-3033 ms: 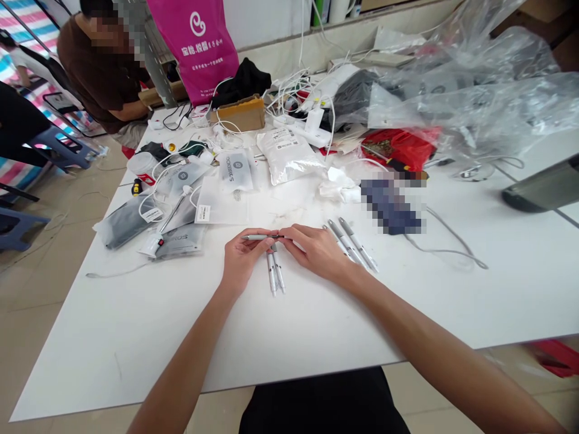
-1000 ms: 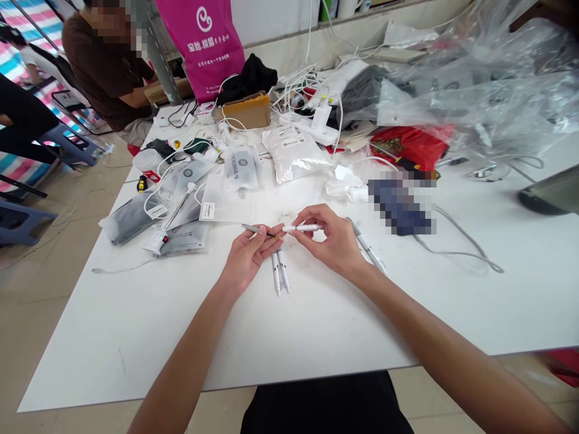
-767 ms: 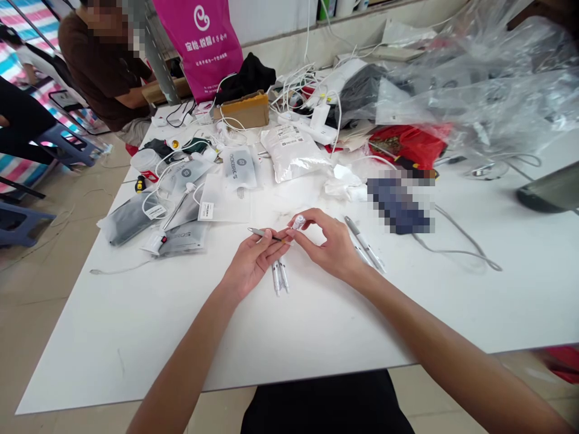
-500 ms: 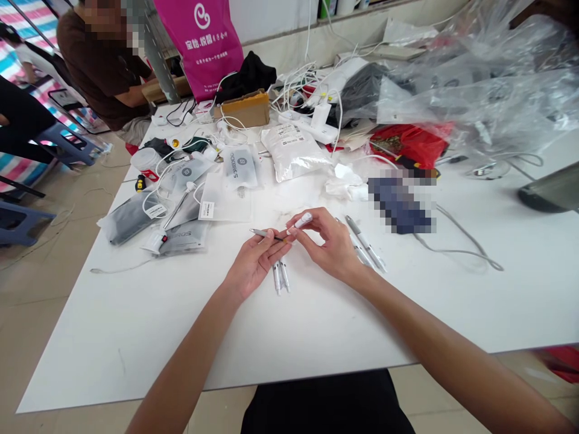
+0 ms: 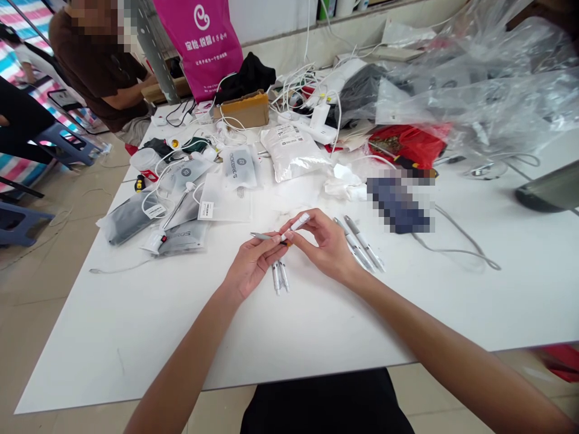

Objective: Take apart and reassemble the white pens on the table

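My left hand (image 5: 251,263) pinches a thin grey pen refill (image 5: 261,236) that points left. My right hand (image 5: 322,245) grips a white pen barrel (image 5: 299,222), tilted up to the right, with its lower end meeting the refill's tip between my fingers. Two white pens (image 5: 279,277) lie side by side on the white table (image 5: 316,313) just below my hands. Several grey pens (image 5: 359,244) lie on the table right of my right hand.
Packaged items in plastic bags (image 5: 181,199) and white cables (image 5: 298,90) crowd the far table. A cardboard box (image 5: 246,110), pink bag (image 5: 199,42), red bag (image 5: 404,144) and clear plastic sheeting (image 5: 474,90) stand behind. Another person (image 5: 97,66) sits at the far left corner.
My right hand turned the white barrel from level to tilted and brought its lower end down onto the refill's tip. My left hand kept its pinch on the refill.
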Demonstrator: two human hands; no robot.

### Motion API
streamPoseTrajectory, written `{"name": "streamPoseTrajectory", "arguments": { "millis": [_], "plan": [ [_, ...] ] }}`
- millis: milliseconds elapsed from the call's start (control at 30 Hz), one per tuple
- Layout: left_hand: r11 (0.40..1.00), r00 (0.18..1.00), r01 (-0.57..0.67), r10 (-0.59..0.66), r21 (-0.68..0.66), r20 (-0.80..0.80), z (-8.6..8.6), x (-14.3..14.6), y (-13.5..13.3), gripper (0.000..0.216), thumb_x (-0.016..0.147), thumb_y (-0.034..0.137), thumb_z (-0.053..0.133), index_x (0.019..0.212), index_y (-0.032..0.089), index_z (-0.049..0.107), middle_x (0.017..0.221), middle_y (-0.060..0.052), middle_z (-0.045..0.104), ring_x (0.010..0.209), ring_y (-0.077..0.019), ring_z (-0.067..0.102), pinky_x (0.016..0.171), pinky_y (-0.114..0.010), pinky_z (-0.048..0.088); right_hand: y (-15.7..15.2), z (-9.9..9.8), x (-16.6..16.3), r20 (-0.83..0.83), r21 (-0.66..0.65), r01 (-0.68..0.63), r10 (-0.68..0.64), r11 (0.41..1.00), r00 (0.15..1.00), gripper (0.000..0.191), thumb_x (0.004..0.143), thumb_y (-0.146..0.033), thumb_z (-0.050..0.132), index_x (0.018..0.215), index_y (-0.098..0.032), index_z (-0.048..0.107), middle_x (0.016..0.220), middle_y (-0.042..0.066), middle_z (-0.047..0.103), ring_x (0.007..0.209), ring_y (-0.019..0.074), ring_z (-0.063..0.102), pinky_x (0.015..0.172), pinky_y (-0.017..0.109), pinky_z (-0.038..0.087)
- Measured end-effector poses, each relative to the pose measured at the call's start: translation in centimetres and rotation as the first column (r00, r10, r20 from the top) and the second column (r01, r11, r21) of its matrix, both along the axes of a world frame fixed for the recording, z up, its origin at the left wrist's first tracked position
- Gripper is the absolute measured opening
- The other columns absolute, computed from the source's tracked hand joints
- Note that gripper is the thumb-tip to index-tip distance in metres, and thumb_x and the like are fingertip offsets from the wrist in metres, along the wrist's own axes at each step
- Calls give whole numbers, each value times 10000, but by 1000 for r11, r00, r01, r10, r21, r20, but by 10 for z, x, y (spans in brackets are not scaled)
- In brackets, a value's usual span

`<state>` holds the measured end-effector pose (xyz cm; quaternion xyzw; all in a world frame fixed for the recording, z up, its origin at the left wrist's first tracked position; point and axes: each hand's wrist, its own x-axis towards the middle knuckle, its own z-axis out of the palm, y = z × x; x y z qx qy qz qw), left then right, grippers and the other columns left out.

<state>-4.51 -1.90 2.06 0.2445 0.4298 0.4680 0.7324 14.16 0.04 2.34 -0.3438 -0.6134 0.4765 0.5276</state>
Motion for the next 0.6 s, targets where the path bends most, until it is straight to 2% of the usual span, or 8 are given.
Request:
{"name": "streamPoseTrajectory", "arguments": {
  "millis": [233, 400, 500, 533, 600],
  "plan": [
    [1000, 1000, 0, 0, -11, 12, -1, 0, 1, 198, 841, 223, 880, 1007, 135, 817, 1075, -102, 821, 1112, -233, 774, 1120, -345, 559, 3, 4, 3, -99, -31, 9, -12, 999, 995, 299, 943, -484, 774, 1002, -249, 599, 1073, 61, 754, 1014, 213, 743, 963, 429, 615],
    [1000, 1000, -16, 16, -13, 13, -2, -1, 1, 195, 846, 226, 876, 1007, 137, 809, 1106, -106, 819, 1129, -238, 771, 1126, -346, 558, 10, 2, 6, -187, -175, 31, -64, 984, 980, 341, 901, -489, 810, 1025, -258, 592, 1079, 56, 760, 1076, 227, 744, 1017, 440, 591],
    [1000, 1000, -28, 28, -13, 13, -2, -1, 1, 203, 840, 225, 881, 1010, 142, 809, 1118, -102, 818, 1132, -237, 771, 1126, -344, 558, 14, 3, 7, -264, -304, -20, -63, 952, 963, 333, 884, -474, 809, 1003, -266, 578, 1087, 44, 743, 1101, 227, 729, 1020, 435, 580],
    [1000, 999, -29, 29, -10, 14, -3, -1, 1, 204, 840, 227, 881, 1012, 143, 810, 1122, -102, 817, 1133, -236, 771, 1128, -345, 556, 16, 3, 8, -299, -342, -45, -63, 938, 952, 327, 879, -465, 806, 985, -268, 567, 1062, 35, 729, 1081, 218, 724, 1007, 427, 581],
    [999, 999, -32, 32, -3, 14, -2, -1, 1, 203, 838, 233, 884, 1005, 144, 812, 1127, -102, 816, 1134, -240, 771, 1138, -356, 549, 18, 1, 9, -348, -377, -74, -67, 923, 935, 327, 875, -470, 795, 936, -269, 544, 924, 3, 658, 915, 185, 693, 911, 394, 592]
  ]
}}
